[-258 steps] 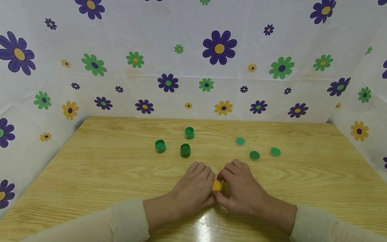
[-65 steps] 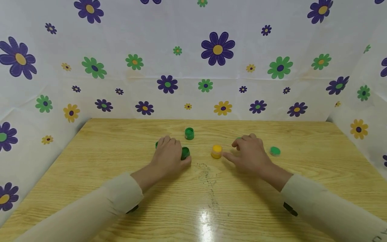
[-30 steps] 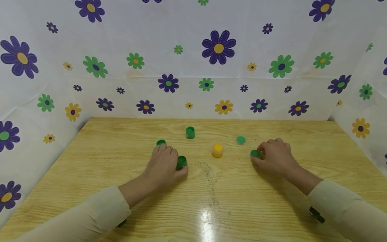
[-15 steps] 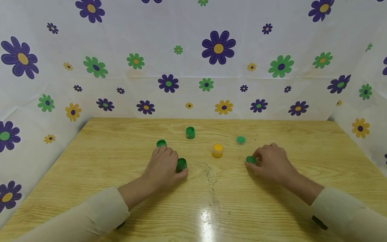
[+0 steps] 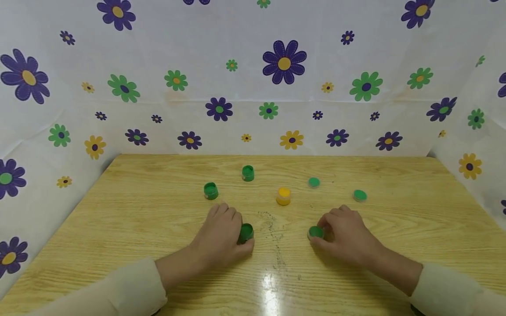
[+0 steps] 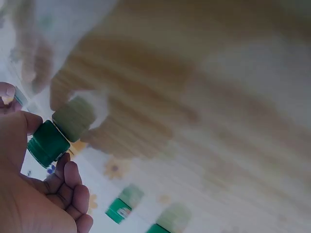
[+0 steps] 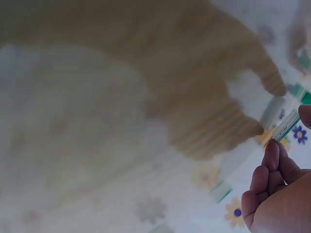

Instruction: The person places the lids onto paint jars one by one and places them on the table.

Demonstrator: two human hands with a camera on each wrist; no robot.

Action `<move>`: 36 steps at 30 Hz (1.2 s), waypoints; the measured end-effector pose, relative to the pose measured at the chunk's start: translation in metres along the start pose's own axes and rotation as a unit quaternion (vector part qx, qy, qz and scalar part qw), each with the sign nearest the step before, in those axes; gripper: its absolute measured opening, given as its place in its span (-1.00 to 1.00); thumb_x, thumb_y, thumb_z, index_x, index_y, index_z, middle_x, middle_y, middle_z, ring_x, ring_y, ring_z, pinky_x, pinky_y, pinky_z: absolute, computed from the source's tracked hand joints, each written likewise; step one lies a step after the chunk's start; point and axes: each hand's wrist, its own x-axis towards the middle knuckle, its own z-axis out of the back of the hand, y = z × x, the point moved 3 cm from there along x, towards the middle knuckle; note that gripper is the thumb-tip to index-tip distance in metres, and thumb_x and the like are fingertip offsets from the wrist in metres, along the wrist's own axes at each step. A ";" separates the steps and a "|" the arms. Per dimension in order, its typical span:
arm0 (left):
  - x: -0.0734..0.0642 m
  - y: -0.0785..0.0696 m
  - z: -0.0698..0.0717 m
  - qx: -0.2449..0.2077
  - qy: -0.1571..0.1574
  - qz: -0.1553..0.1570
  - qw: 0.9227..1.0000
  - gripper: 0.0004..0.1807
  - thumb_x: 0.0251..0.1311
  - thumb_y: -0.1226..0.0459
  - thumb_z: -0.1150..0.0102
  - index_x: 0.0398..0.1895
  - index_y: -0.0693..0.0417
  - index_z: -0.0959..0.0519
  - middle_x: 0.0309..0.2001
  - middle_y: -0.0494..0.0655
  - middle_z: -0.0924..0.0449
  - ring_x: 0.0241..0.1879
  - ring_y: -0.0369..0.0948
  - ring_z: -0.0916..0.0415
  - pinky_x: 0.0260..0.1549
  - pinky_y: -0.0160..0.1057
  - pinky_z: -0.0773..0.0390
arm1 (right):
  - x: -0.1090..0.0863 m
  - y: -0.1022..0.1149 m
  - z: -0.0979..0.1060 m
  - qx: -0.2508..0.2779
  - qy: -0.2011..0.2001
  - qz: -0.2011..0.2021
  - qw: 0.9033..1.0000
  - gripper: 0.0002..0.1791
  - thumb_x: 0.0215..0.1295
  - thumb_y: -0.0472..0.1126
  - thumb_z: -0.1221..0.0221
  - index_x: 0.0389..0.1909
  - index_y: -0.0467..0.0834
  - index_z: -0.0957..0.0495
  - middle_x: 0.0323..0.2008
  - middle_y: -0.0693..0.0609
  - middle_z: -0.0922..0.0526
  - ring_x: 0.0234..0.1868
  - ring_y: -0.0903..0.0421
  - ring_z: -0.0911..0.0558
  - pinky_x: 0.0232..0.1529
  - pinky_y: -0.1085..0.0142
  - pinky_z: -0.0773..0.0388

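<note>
My left hand (image 5: 221,235) grips a small open jar of dark green paint (image 5: 246,233) near the middle of the table. The left wrist view shows this green jar (image 6: 48,144) between thumb and fingers. To the right, my right hand (image 5: 348,237) pinches a round green lid (image 5: 316,233) by its rim; in the right wrist view the lid (image 7: 285,125) is seen edge-on between thumb and fingertips. Jar and lid are apart, with a strip of table between them. A yellow paint jar (image 5: 283,196) with its lid on stands beyond both hands.
Two open green jars stand at the back left, one nearer (image 5: 211,191) and one farther (image 5: 248,173). Two green lids lie at the back right, a left one (image 5: 314,182) and a right one (image 5: 359,195). Dark specks mark the wooden table (image 5: 276,263).
Since the earlier frames, the yellow jar was set down and released. My left hand took a green jar, my right hand a green lid. Both have come nearer to me and closer together.
</note>
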 end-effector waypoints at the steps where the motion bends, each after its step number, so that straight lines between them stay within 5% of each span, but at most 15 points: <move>1: -0.001 -0.003 0.000 -0.003 -0.001 -0.008 1.000 -0.55 0.16 -0.06 -0.17 -0.45 0.18 -0.49 -0.44 -0.07 -0.42 -0.35 -0.11 -0.20 -0.13 -0.08 -0.31 | -0.002 0.003 -0.001 0.004 0.002 0.004 1.000 -0.71 0.14 0.11 -0.38 -0.33 -0.02 -0.67 -0.41 0.25 -0.58 -0.29 0.22 -0.40 -0.18 0.17 -0.35; 11: -0.011 -0.032 -0.001 -0.020 0.006 -0.059 0.998 -0.58 0.17 -0.08 -0.13 -0.41 0.12 -0.52 -0.44 -0.19 -0.38 -0.35 -0.21 -0.18 -0.08 -0.17 -0.30 | -0.011 0.032 -0.009 0.044 0.020 0.011 0.999 -0.78 0.11 0.06 -0.41 -0.34 0.05 -0.66 -0.41 0.33 -0.55 -0.28 0.29 -0.37 -0.06 0.17 -0.35; 21: 0.005 -0.040 -0.005 -0.031 0.000 -0.055 0.998 -0.60 0.14 -0.10 -0.16 -0.43 0.06 -0.49 -0.48 -0.25 -0.30 -0.36 -0.21 -0.17 -0.15 -0.22 -0.23 | 0.003 0.041 -0.009 0.045 -0.014 0.010 0.999 -0.70 0.14 0.07 -0.39 -0.23 -0.01 -0.64 -0.38 0.23 -0.54 -0.24 0.25 -0.39 -0.08 0.16 -0.37; 30: 0.018 -0.045 -0.006 -0.011 0.002 -0.062 0.998 -0.58 0.14 -0.12 -0.15 -0.38 0.07 -0.50 -0.46 -0.24 -0.32 -0.33 -0.21 -0.19 -0.14 -0.24 -0.25 | 0.010 0.050 -0.010 0.014 -0.120 0.103 0.987 -0.67 0.01 -0.03 -0.40 -0.23 -0.04 -0.58 -0.35 0.17 -0.51 -0.21 0.21 -0.37 -0.02 0.16 -0.35; 36: 0.021 -0.048 -0.007 -0.049 0.009 -0.046 0.998 -0.57 0.12 -0.14 -0.20 -0.38 0.05 -0.51 -0.44 -0.25 -0.36 -0.34 -0.23 -0.22 -0.16 -0.24 -0.27 | 0.011 0.057 -0.010 -0.003 -0.145 0.152 0.978 -0.72 0.00 -0.03 -0.35 -0.28 -0.04 -0.57 -0.35 0.15 -0.53 -0.20 0.20 -0.38 -0.08 0.19 -0.35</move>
